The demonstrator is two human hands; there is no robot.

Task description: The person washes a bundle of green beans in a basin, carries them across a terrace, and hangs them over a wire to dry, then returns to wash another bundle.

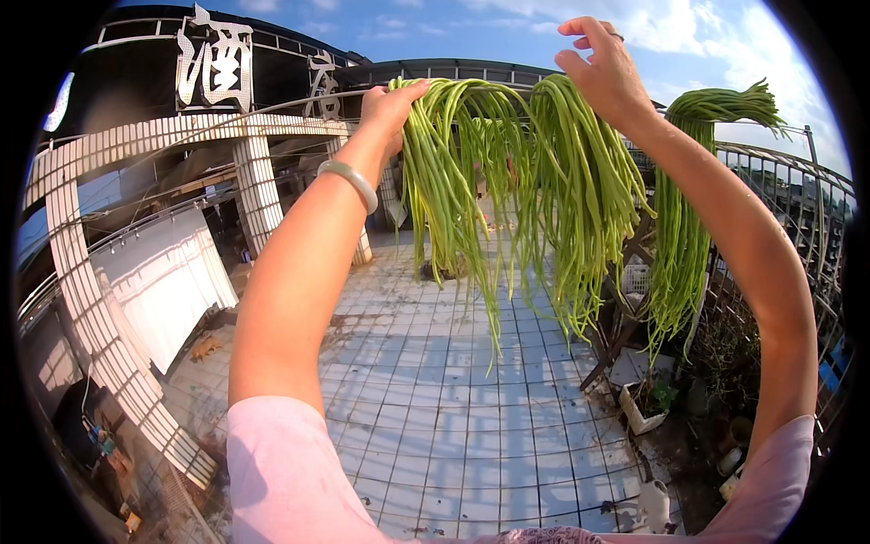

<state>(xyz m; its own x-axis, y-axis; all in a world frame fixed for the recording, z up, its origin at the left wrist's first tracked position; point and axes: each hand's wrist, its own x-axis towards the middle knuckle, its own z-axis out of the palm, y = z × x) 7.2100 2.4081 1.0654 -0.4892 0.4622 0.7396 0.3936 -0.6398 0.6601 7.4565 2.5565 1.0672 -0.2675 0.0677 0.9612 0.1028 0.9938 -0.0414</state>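
Long green yardlong beans (442,156) hang folded over a thin horizontal line or pole at head height, their ends dangling in loose strands. My left hand (394,112), below which a pale bangle (350,182) circles the forearm, grips the left end of this bunch with the thumb across the top. A thicker clump of beans (578,177) drapes over the same support to the right. Just above that clump my right hand (601,71) is raised with its fingers bent and apart, holding nothing. Another bundle of beans (683,238) hangs farther right, beyond my right forearm.
A tiled terrace floor (448,408) spreads below. White-tiled posts (258,183) and a hanging white cloth (166,279) stand left. Along the right run a metal railing (809,197), a white planter (640,415) and plants (727,340). Large sign characters (216,64) rise behind.
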